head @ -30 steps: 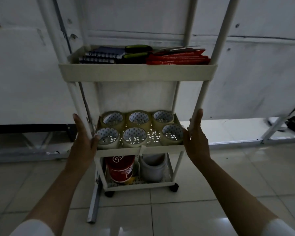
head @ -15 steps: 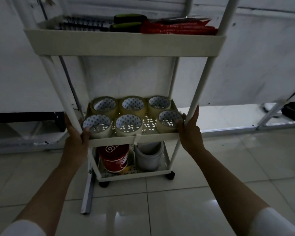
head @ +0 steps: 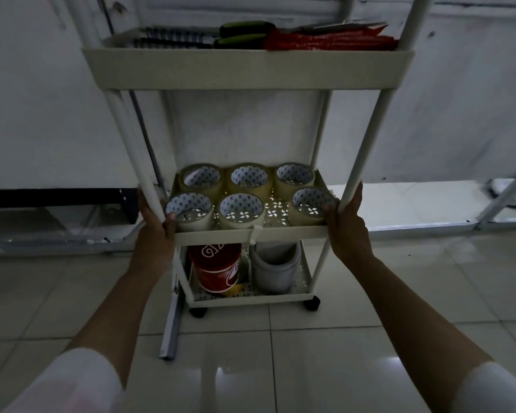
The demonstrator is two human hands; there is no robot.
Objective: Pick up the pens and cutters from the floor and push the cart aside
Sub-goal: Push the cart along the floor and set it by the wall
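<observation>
Fingers of both hands wrap cart posts — arms outstretched.

Both my arms reach forward toward twelve o'clock, bare from the white sleeves up, and draw closer together toward the wrists. My left hand sits at about eleven o'clock, back of the hand facing me, fingers curled inward around a post with the thumb side up. My right hand sits at about one o'clock, mirrored, thumb raised along the post and fingers wrapped round it from the outside. Both wrists are straight and level with each other.
</observation>
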